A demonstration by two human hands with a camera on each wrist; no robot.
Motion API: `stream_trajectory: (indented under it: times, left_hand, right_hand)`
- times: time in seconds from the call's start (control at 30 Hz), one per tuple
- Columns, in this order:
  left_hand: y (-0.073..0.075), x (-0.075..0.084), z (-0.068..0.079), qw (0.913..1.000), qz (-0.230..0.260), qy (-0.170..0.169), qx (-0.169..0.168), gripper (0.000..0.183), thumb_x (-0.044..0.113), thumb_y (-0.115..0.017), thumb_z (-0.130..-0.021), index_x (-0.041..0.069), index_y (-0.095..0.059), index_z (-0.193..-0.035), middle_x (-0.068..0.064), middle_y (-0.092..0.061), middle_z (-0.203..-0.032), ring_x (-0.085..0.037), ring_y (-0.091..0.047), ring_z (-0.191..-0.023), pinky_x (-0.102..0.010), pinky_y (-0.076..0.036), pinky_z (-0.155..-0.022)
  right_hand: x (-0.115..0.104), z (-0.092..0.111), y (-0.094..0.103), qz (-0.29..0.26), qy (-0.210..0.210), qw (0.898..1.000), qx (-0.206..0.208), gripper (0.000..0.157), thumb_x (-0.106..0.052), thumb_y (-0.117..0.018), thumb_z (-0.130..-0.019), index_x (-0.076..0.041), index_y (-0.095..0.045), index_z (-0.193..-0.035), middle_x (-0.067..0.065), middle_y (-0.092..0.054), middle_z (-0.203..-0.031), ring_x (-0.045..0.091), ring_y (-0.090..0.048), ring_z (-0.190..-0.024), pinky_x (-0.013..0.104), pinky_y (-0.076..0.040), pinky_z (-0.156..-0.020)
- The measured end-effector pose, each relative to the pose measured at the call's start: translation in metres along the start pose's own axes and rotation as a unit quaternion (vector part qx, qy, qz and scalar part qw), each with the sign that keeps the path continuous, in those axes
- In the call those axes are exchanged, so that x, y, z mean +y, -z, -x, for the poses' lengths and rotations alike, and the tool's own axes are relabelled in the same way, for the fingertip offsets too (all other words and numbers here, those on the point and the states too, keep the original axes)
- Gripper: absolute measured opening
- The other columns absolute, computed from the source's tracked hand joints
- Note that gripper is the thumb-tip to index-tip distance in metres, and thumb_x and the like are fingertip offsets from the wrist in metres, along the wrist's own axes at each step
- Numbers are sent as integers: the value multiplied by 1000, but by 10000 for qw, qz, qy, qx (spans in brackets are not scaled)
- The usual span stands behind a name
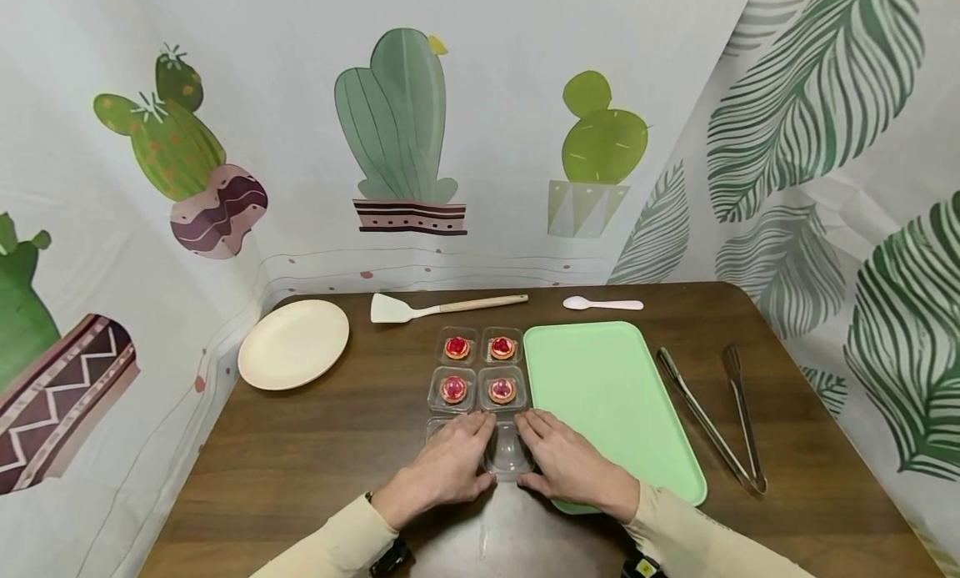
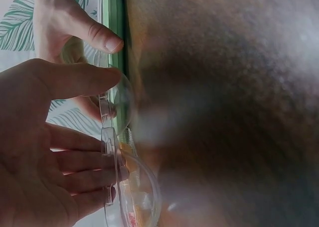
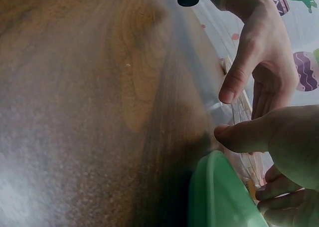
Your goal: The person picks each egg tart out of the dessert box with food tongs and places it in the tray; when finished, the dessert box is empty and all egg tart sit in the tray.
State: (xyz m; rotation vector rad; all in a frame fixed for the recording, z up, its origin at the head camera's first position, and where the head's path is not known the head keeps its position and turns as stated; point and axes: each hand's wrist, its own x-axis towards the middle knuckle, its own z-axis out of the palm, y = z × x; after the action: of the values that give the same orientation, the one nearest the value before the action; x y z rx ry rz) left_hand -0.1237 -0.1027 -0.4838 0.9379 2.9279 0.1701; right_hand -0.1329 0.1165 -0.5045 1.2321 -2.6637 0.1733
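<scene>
Brown table [image 1: 322, 453] under cream plate [image 1: 294, 344], white spatula [image 1: 450, 306], pale spoon [image 1: 603, 304], clear containers [image 1: 438, 403], green tray [image 1: 600, 403], metal tongs [image 1: 705, 419].

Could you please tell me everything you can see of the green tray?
The green tray is a pale rectangle with rounded corners and a raised rim; it looks like plastic. It lies face up on the brown wood-look table, long sides running front to back, between the clear plastic containers and the metal tongs. The right hand reaches over its near left part; whether it or the containers touch the tray is unclear.
</scene>
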Motion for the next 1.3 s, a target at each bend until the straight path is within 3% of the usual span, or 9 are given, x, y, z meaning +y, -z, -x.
stream_trajectory:
  times: [0.33, 0.47, 0.7, 0.83, 1.0, 1.3]
  left_hand:
    - [5, -1, 5, 10000, 63, 9, 47, 91, 45, -80, -75, -5, -44, -141, -22, -50, -142, -35, -48, -132, -45, -37, -113]
    - [13, -4, 6, 9997, 222, 78, 116, 87, 50, -76, -78, -3, -47, -141, -20, -51, -141, -35, -49, -131, -46, -39, -111]
    - [22, -17, -4, 9930, 716, -15, 944, 60, 39, -76, -82, 1, -62, -125, -16, -62, -128, -32, -59, -119, -45, -48, -102]
    - [23, -26, -14, 9888, 900, -38, 1194, 55, 37, -75, -83, 3, -64, -124, -13, -65, -125, -28, -61, -117, -43, -50, -101]
    - [26, -36, -29, 9889, 931, -18, 1161, 60, 39, -75, -83, 3, -60, -129, -13, -62, -129, -29, -56, -123, -45, -46, -105]
    - [23, -52, -54, 9947, 822, -37, 609, 72, 45, -72, -84, 2, -52, -138, -15, -51, -143, -31, -48, -133, -50, -41, -108]
  right_hand:
    - [1, 3, 7, -412, -79, 9990, -152, 94, -54, -79, -72, 12, -50, -133, 27, -56, -131, 38, -54, -123, 43, -44, -107]
    - [4, 1, 18, -800, -143, 9967, -36, 89, -51, -80, -74, 11, -52, -132, 28, -56, -130, 39, -54, -121, 45, -47, -103]
    - [17, -11, 38, -1542, -436, 9870, 132, 67, -37, -77, -82, 7, -57, -129, 26, -59, -128, 36, -58, -118, 46, -50, -99]
    - [29, -22, 42, -1875, -750, 9792, 198, 56, -33, -74, -85, 1, -60, -127, 19, -64, -125, 33, -61, -115, 46, -51, -98]
    - [49, -37, 42, -2388, -1042, 9650, 293, 48, -27, -73, -87, -1, -62, -125, 15, -66, -122, 31, -67, -103, 44, -55, -91]
    - [77, -60, 27, -2874, -1402, 9473, 182, 43, -24, -73, -87, -2, -65, -123, 13, -69, -118, 30, -67, -100, 44, -55, -87]
